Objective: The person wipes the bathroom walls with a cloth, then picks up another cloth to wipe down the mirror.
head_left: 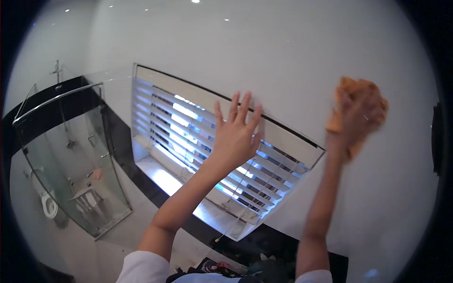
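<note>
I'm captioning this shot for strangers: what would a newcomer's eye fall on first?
Probably the bright orange cloth under the blurred right hand, against the pale wall at the right. Next, the white slatted blind in the middle, with bright light between its slats and the left hand spread before it. The glass shower enclosure stands at the left.
</note>
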Demonstrator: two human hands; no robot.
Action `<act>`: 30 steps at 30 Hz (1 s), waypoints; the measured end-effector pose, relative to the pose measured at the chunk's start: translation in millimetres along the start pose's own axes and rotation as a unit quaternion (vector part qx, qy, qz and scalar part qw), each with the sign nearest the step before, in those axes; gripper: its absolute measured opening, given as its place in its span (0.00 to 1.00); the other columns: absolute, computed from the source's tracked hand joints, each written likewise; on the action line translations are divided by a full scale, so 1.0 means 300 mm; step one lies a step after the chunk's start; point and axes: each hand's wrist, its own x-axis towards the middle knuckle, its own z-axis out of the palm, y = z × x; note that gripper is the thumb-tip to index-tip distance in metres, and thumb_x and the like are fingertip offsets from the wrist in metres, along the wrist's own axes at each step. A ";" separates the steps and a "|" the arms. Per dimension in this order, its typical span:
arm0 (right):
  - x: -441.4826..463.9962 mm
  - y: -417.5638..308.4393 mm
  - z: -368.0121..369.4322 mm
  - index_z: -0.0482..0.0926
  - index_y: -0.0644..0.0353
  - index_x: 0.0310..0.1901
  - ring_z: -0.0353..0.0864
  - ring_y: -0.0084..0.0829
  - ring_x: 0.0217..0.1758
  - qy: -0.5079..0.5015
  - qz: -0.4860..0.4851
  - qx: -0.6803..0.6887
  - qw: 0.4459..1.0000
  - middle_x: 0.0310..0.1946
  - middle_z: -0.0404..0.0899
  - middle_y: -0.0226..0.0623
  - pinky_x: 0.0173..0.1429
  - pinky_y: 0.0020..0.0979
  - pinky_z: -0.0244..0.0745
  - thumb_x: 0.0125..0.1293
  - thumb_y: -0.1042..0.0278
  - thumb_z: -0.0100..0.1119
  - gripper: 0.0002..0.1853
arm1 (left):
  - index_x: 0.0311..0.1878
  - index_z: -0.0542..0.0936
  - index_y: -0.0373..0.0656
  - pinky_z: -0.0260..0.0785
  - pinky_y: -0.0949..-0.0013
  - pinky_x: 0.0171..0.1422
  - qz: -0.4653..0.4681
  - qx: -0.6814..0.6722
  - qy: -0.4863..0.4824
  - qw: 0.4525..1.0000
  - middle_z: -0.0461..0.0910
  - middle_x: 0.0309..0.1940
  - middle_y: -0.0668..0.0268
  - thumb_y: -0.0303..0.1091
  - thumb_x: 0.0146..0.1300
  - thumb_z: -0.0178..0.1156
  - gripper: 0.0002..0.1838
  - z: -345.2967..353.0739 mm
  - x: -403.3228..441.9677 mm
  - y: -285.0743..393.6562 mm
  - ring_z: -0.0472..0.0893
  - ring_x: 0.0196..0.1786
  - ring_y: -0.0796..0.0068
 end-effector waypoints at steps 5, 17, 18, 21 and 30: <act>-0.015 -0.572 0.002 0.52 0.69 0.66 0.43 0.49 0.73 -0.095 -0.141 0.382 0.908 0.67 0.51 0.54 0.74 0.50 0.32 0.53 0.50 0.51 0.43 | 0.58 0.72 0.51 0.36 0.37 0.69 -0.109 -0.035 0.080 0.990 0.61 0.66 0.62 0.32 0.55 0.58 0.25 0.011 -0.065 -0.021 0.57 0.69 0.53; 0.090 0.401 0.022 0.65 0.56 0.59 0.59 0.44 0.64 0.006 -0.113 0.180 0.977 0.59 0.64 0.42 0.65 0.46 0.53 0.57 0.63 0.51 0.26 | 0.47 0.78 0.50 0.39 0.43 0.70 -0.212 -0.068 0.082 0.972 0.70 0.57 0.66 0.27 0.55 0.57 0.15 -0.183 -0.414 -0.236 0.66 0.63 0.62; 0.039 0.558 0.014 0.65 0.56 0.58 0.63 0.43 0.59 -0.015 -0.078 0.156 0.985 0.54 0.67 0.42 0.62 0.43 0.58 0.62 0.66 0.48 0.22 | 0.47 0.78 0.48 0.42 0.48 0.70 -0.218 -0.071 0.092 0.969 0.72 0.54 0.64 0.26 0.55 0.56 0.15 -0.208 -0.437 -0.253 0.69 0.60 0.61; -0.137 0.740 -0.100 0.67 0.55 0.56 0.63 0.38 0.57 0.094 0.089 -0.035 0.991 0.50 0.70 0.38 0.59 0.42 0.59 0.65 0.73 0.45 0.17 | 0.44 0.79 0.42 0.56 0.61 0.63 -0.219 -0.171 0.135 0.951 0.75 0.50 0.60 0.24 0.56 0.55 0.12 -0.262 -0.464 -0.255 0.72 0.56 0.62; -0.190 0.226 -0.065 0.58 0.54 0.65 0.45 0.47 0.72 -0.039 0.043 0.234 0.971 0.69 0.48 0.50 0.72 0.53 0.33 0.61 0.60 0.52 0.31 | 0.42 0.79 0.41 0.59 0.63 0.61 -0.171 -0.267 0.019 0.948 0.76 0.48 0.61 0.25 0.57 0.55 0.10 -0.241 -0.485 -0.126 0.71 0.55 0.63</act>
